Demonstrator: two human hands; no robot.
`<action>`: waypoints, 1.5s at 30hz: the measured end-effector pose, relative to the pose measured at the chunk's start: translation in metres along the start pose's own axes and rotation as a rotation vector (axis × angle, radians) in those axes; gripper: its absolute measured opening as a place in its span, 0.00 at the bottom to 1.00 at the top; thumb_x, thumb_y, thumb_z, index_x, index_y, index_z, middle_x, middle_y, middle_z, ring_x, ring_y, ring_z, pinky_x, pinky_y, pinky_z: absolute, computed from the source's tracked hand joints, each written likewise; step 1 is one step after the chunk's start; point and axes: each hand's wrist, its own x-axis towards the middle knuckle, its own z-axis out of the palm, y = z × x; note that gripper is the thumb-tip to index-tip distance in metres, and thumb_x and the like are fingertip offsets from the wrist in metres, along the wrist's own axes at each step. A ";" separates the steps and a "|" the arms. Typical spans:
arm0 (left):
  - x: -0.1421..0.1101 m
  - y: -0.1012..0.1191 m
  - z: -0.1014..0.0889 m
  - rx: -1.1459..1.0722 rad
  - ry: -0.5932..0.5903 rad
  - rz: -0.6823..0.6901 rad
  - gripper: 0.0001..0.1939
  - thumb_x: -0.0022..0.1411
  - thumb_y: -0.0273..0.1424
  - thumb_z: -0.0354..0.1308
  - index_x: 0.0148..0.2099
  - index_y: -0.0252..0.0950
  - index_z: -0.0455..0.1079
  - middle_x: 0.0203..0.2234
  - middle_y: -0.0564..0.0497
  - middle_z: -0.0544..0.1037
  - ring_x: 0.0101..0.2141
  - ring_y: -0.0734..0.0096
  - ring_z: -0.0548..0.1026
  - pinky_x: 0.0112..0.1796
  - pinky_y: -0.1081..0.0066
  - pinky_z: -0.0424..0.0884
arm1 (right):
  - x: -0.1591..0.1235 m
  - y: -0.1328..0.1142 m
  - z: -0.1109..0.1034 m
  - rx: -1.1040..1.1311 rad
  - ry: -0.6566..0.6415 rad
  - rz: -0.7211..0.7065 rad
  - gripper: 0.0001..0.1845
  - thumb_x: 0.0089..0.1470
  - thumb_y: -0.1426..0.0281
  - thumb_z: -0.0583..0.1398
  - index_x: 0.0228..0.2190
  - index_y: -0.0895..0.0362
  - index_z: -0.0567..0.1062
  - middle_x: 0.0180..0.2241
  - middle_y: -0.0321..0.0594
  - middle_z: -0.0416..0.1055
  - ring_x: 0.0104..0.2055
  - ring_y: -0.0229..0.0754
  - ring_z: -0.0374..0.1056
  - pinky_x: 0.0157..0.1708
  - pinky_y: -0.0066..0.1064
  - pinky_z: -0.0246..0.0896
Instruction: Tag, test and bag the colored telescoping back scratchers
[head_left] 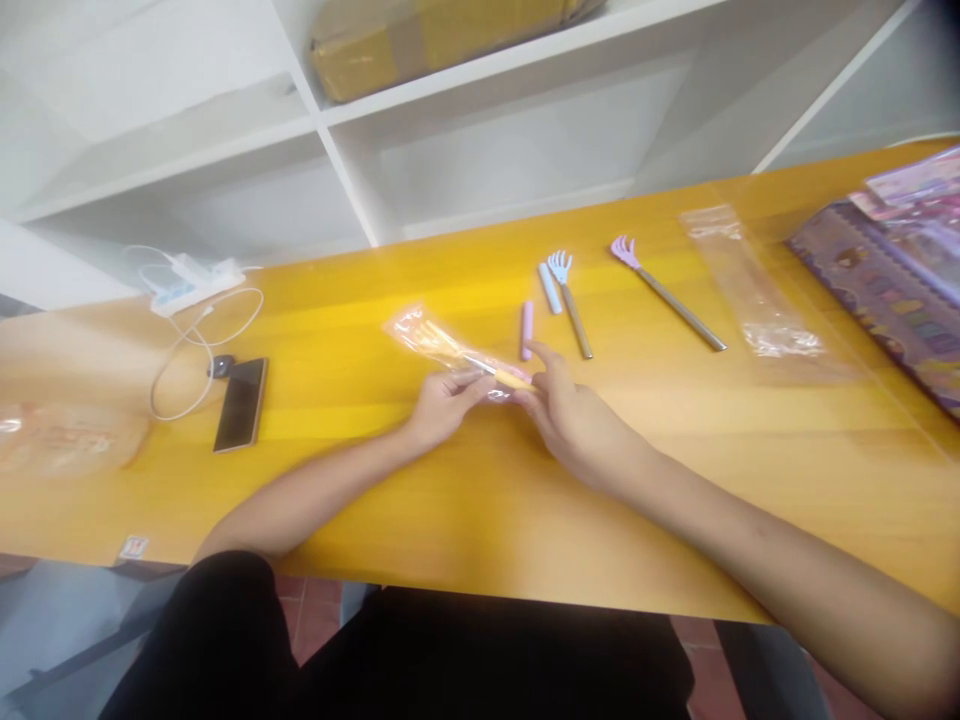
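Note:
A yellow back scratcher [514, 380] with a claw-shaped head lies slantwise inside a clear plastic sleeve [410, 318], held just over the table. My left hand [442, 405] pinches the wrapped scratcher near its middle. At the handle end, my right hand [559, 400] grips it between thumb and fingers, with the index finger stretched out. That fingertip is close to a purple tube [527, 330]; whether they touch I cannot tell. Farther back lie a light blue tube [550, 288], a blue back scratcher [576, 318] and a purple back scratcher [679, 305], both with metal rods.
Flat plastic packaging [750, 280] lies at the right beside a purple patterned box [862, 270]. On the left are a phone [241, 405], a power strip [199, 285] with white cables, and another clear bag [71, 440]. White shelves [517, 160] stand behind the table, holding a cardboard box [442, 40].

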 end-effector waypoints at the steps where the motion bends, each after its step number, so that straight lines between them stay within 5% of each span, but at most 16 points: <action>1: 0.000 0.001 0.001 -0.004 -0.019 -0.004 0.22 0.66 0.49 0.68 0.46 0.34 0.85 0.43 0.43 0.87 0.47 0.55 0.85 0.54 0.59 0.78 | -0.001 0.001 0.002 0.012 0.011 -0.014 0.36 0.73 0.57 0.46 0.73 0.62 0.46 0.47 0.56 0.79 0.35 0.53 0.77 0.38 0.42 0.70; 5: 0.002 0.007 0.006 -0.149 -0.067 -0.042 0.23 0.64 0.48 0.70 0.49 0.34 0.84 0.47 0.42 0.86 0.48 0.56 0.84 0.57 0.58 0.77 | -0.001 0.004 0.005 0.072 0.080 -0.159 0.36 0.72 0.62 0.50 0.72 0.61 0.45 0.50 0.58 0.77 0.42 0.53 0.78 0.44 0.46 0.73; 11: 0.006 0.017 0.009 -0.405 0.166 -0.040 0.23 0.58 0.45 0.76 0.48 0.35 0.79 0.45 0.42 0.86 0.50 0.55 0.84 0.55 0.57 0.78 | -0.002 0.006 0.000 0.150 0.129 -0.364 0.19 0.71 0.69 0.53 0.61 0.55 0.62 0.48 0.50 0.78 0.47 0.48 0.78 0.45 0.41 0.76; 15: 0.006 0.020 0.007 -0.437 0.168 -0.039 0.25 0.58 0.45 0.76 0.50 0.35 0.77 0.45 0.40 0.86 0.50 0.53 0.84 0.55 0.55 0.77 | -0.004 0.007 -0.003 0.103 0.121 -0.394 0.13 0.73 0.67 0.54 0.56 0.52 0.68 0.46 0.45 0.80 0.43 0.47 0.79 0.46 0.43 0.77; 24: -0.009 0.006 0.011 -0.008 -0.111 0.013 0.24 0.64 0.49 0.69 0.49 0.34 0.81 0.48 0.41 0.85 0.49 0.58 0.83 0.52 0.64 0.77 | 0.001 0.004 -0.005 -0.014 0.330 -0.678 0.09 0.69 0.72 0.62 0.49 0.52 0.79 0.45 0.45 0.78 0.50 0.46 0.78 0.49 0.40 0.76; 33: -0.018 0.014 0.013 -0.011 -0.530 -0.112 0.22 0.71 0.50 0.61 0.52 0.36 0.79 0.45 0.39 0.86 0.45 0.55 0.86 0.51 0.57 0.81 | 0.000 0.001 -0.009 0.080 0.388 -0.559 0.03 0.64 0.67 0.67 0.36 0.52 0.82 0.38 0.42 0.73 0.38 0.43 0.74 0.37 0.38 0.73; 39: -0.017 0.021 0.013 -0.028 -0.522 -0.133 0.24 0.69 0.51 0.63 0.51 0.35 0.80 0.45 0.37 0.86 0.43 0.56 0.87 0.49 0.58 0.82 | 0.000 0.002 -0.005 0.082 0.365 -0.519 0.06 0.67 0.66 0.64 0.41 0.50 0.84 0.38 0.42 0.74 0.39 0.44 0.74 0.40 0.41 0.74; 45: -0.015 0.027 0.013 -0.107 -0.415 -0.177 0.26 0.64 0.54 0.67 0.42 0.33 0.81 0.35 0.40 0.86 0.37 0.57 0.87 0.43 0.62 0.82 | 0.003 0.010 -0.009 -0.163 0.260 -0.665 0.17 0.71 0.64 0.59 0.55 0.55 0.79 0.43 0.48 0.74 0.45 0.48 0.72 0.43 0.43 0.71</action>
